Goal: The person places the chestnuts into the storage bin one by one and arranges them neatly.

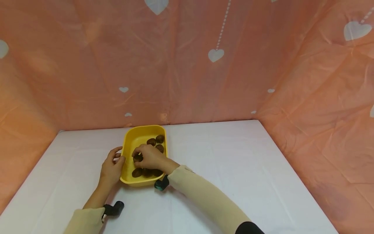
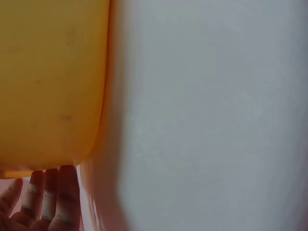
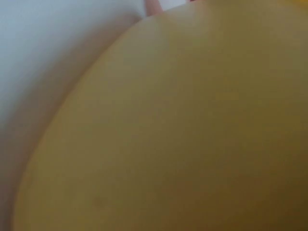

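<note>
A yellow tray with rounded corners holds several brown chestnuts, some at its far right and some along its near end. Reaching in over the right rim, my right hand pinches a chestnut between thumb and fingers near the tray's middle; the hand hides part of the chestnuts below it. My left hand rests against the left side of the tray. In the left wrist view its fingertips touch the tray's wall, fairly straight. Only the tray's blurred outer wall fills the right wrist view.
The tray stands on a white-covered table, near its back edge. Behind and beside the table hangs a pink-orange curtain with white hearts. A black wrist camera is on the left wrist, another beside the tray's near right corner.
</note>
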Action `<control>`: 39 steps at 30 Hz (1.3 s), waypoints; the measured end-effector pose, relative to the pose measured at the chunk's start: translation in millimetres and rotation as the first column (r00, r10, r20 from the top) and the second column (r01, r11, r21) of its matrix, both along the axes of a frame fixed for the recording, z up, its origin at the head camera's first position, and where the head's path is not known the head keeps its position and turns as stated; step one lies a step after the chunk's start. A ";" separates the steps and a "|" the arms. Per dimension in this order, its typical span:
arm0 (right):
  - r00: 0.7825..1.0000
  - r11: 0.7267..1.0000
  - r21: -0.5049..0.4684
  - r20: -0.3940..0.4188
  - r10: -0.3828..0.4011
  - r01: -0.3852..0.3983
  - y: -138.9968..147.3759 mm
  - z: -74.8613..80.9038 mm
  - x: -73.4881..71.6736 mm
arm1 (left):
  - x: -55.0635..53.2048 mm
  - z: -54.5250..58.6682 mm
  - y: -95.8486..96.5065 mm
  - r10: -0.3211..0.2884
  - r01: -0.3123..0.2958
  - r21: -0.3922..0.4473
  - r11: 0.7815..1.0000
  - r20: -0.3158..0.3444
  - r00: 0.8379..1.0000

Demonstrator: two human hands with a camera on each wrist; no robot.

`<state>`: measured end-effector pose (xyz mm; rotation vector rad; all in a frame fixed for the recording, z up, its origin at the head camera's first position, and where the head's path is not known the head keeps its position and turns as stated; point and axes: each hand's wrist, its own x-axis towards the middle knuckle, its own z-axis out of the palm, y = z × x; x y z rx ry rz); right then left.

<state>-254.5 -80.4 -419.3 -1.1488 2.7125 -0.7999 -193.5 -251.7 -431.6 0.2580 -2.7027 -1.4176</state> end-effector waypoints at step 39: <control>0.989 0.987 0.154 -0.130 0.076 -0.055 -11.1 -12.8 -1.8 | 0.0 -9.7 -6.0 0.049 -0.049 0.015 0.999 0.004 0.999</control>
